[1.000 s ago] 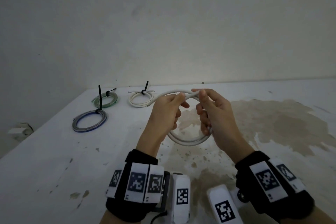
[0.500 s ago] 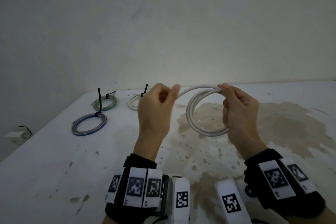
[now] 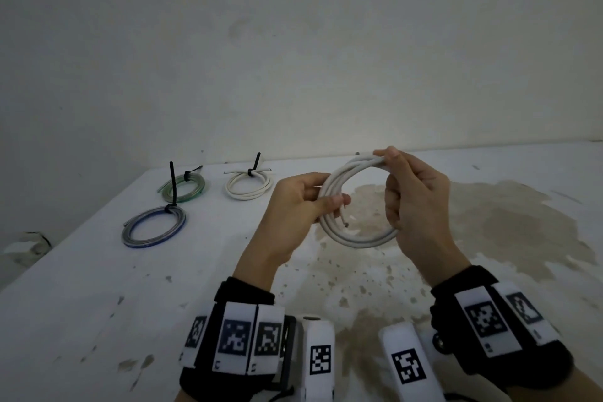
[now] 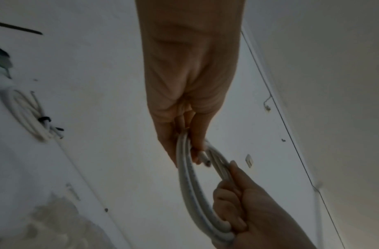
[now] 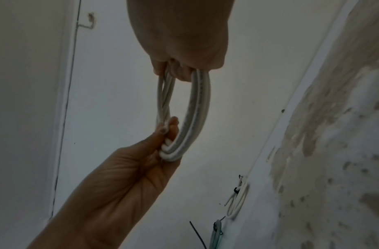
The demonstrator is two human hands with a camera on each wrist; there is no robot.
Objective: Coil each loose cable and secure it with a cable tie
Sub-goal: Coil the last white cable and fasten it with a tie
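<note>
2 hands up over my table [image 3: 81, 287], left hand [image 3: 293, 206] pinching white cable coil [image 3: 355, 238] at its left side, right hand [image 3: 414, 202] gripping its right side, 3 tied coils [image 3: 248, 184] lying far left.

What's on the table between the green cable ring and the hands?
A white coil tied with a black tie lies there, between the green coil and the left hand, seen in the head view.

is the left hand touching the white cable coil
Touching: head view shows the left hand with thumb pinching the white cable coil; right wrist view shows its fingers wrapped round the strands.
</note>
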